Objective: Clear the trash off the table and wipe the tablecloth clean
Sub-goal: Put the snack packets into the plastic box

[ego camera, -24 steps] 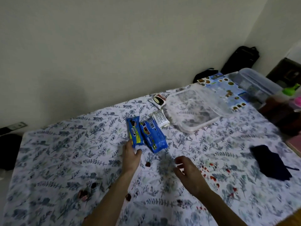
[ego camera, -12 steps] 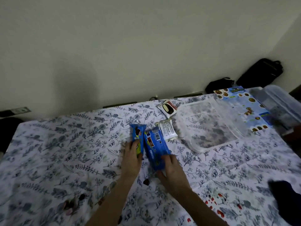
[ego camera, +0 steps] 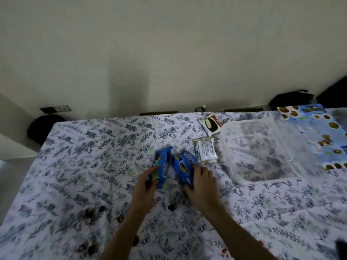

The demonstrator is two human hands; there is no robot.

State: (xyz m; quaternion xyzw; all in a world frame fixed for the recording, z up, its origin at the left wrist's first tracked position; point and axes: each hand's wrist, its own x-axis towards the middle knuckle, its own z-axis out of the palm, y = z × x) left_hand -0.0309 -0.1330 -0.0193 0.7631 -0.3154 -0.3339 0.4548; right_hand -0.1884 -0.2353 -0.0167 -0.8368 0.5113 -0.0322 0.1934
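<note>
Lifted now, crumpled blue wrappers (ego camera: 171, 168), seemingly one each, in left grip (ego camera: 145, 184) and right grip (ego camera: 203, 182).

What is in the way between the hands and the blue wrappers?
Nothing visible. The left hand already grips one crinkly blue snack wrapper, and the right hand grips the other blue wrapper.
</note>
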